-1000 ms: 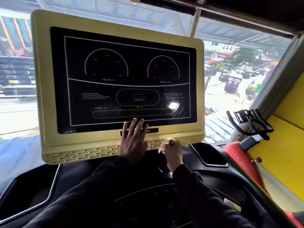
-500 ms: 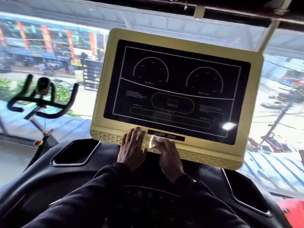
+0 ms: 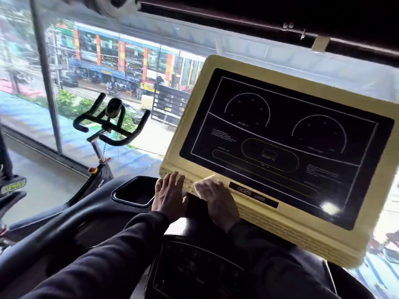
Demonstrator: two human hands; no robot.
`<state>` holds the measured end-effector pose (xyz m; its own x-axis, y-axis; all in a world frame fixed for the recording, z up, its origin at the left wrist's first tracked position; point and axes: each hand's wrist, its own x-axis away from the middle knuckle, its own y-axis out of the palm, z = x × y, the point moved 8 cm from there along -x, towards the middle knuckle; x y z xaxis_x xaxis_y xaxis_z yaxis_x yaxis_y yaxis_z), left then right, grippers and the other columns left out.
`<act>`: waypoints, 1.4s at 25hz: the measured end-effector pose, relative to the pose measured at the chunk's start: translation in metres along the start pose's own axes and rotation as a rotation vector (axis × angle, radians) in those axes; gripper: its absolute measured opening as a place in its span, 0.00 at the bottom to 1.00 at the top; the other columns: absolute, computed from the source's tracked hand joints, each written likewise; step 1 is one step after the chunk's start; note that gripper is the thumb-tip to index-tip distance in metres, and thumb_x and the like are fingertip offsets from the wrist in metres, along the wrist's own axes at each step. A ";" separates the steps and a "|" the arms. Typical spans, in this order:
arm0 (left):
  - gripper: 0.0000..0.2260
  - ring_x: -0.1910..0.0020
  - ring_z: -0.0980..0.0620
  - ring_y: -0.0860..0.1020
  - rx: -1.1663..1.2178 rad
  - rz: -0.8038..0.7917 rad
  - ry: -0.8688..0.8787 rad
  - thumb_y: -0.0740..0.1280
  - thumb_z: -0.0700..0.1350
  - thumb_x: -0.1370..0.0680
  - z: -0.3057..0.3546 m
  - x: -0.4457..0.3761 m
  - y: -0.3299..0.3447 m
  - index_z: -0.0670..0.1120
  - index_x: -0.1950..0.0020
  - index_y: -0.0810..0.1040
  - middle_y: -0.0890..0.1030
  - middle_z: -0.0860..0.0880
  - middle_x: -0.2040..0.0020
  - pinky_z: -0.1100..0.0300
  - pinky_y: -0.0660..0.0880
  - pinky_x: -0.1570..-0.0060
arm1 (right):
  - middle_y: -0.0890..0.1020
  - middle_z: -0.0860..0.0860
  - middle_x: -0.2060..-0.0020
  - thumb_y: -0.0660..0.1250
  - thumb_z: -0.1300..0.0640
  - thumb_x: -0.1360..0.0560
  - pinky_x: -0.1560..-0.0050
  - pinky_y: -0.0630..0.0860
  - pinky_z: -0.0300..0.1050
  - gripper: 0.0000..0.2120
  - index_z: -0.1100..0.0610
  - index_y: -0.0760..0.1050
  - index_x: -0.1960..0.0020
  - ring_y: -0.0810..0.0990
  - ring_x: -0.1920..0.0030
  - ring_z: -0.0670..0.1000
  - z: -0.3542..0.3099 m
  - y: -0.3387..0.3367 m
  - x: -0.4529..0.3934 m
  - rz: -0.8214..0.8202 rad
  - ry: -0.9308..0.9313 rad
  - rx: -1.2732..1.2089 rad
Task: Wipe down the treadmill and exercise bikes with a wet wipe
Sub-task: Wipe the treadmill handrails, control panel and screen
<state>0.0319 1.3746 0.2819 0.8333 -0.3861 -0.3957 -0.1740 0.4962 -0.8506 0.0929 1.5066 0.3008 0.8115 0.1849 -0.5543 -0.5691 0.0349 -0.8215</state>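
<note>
Your left hand (image 3: 169,196) lies flat, fingers straight and slightly spread, tips on the yellow treadmill console (image 3: 200,100) grille, while your right hand (image 3: 219,201) presses the crumpled wet wipe (image 3: 201,186) against the console's lower edge, its fingertips hidden under the wipe, the exercise bike (image 3: 103,137) left, pedals cut off.

Both arms wear long black sleeves that reach the wrists. The left sleeve (image 3: 103,253) looks soft and has folds. The left hand (image 3: 169,196) and right hand (image 3: 220,201) are bare.
</note>
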 end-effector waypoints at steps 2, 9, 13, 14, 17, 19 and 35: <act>0.34 0.28 0.39 0.67 0.007 -0.004 -0.021 0.58 0.58 0.30 -0.016 -0.008 -0.006 0.44 0.27 0.70 0.68 0.41 0.27 0.37 0.63 0.31 | 0.77 0.50 0.39 0.59 0.58 0.25 0.40 0.69 0.48 0.21 0.51 0.74 0.33 0.75 0.40 0.55 -0.011 0.009 -0.004 -0.001 -0.117 0.063; 0.30 0.35 0.42 0.69 0.035 0.022 -0.070 0.70 0.52 0.28 -0.077 -0.032 -0.016 0.46 0.28 0.69 0.70 0.44 0.32 0.43 0.67 0.38 | 0.79 0.50 0.40 0.66 0.58 0.27 0.43 0.70 0.45 0.21 0.51 0.76 0.34 0.72 0.42 0.51 -0.056 0.033 -0.070 -0.017 -0.206 0.070; 0.28 0.31 0.44 0.65 0.050 0.019 -0.072 0.66 0.54 0.24 -0.099 -0.043 -0.017 0.47 0.26 0.67 0.67 0.46 0.29 0.46 0.61 0.32 | 0.80 0.50 0.42 0.69 0.60 0.28 0.44 0.75 0.52 0.15 0.52 0.79 0.41 0.74 0.40 0.54 -0.068 0.050 -0.069 -0.026 -0.355 0.049; 0.28 0.30 0.44 0.64 0.056 0.018 -0.074 0.65 0.55 0.24 -0.105 -0.045 -0.016 0.47 0.26 0.66 0.66 0.47 0.28 0.47 0.60 0.32 | 0.80 0.50 0.44 0.67 0.60 0.26 0.44 0.74 0.52 0.12 0.53 0.80 0.44 0.74 0.40 0.54 -0.072 0.051 -0.073 -0.029 -0.411 0.056; 0.28 0.32 0.45 0.65 0.090 0.030 -0.070 0.64 0.55 0.24 -0.114 -0.049 -0.019 0.46 0.26 0.65 0.66 0.46 0.29 0.49 0.59 0.32 | 0.80 0.51 0.42 0.60 0.57 0.24 0.38 0.69 0.49 0.12 0.53 0.80 0.45 0.74 0.36 0.55 -0.092 0.057 -0.108 -0.064 -0.426 0.096; 0.28 0.33 0.46 0.65 0.114 0.038 -0.076 0.63 0.53 0.25 -0.118 -0.052 -0.024 0.46 0.26 0.65 0.66 0.46 0.30 0.50 0.60 0.32 | 0.80 0.53 0.41 0.59 0.57 0.24 0.35 0.69 0.51 0.14 0.55 0.80 0.44 0.76 0.37 0.58 -0.098 0.060 -0.136 -0.059 -0.302 0.124; 0.26 0.34 0.46 0.70 0.057 0.028 -0.217 0.65 0.52 0.23 -0.139 -0.026 -0.065 0.47 0.26 0.67 0.70 0.48 0.32 0.52 0.66 0.33 | 0.82 0.55 0.52 0.59 0.60 0.22 0.51 0.75 0.48 0.12 0.57 0.83 0.49 0.78 0.47 0.58 -0.120 0.044 -0.159 -0.300 -0.063 -0.035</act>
<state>-0.0515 1.2444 0.2989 0.9228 -0.1984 -0.3302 -0.1739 0.5502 -0.8167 -0.0451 1.3607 0.3364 0.9321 0.2320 -0.2782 -0.2998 0.0633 -0.9519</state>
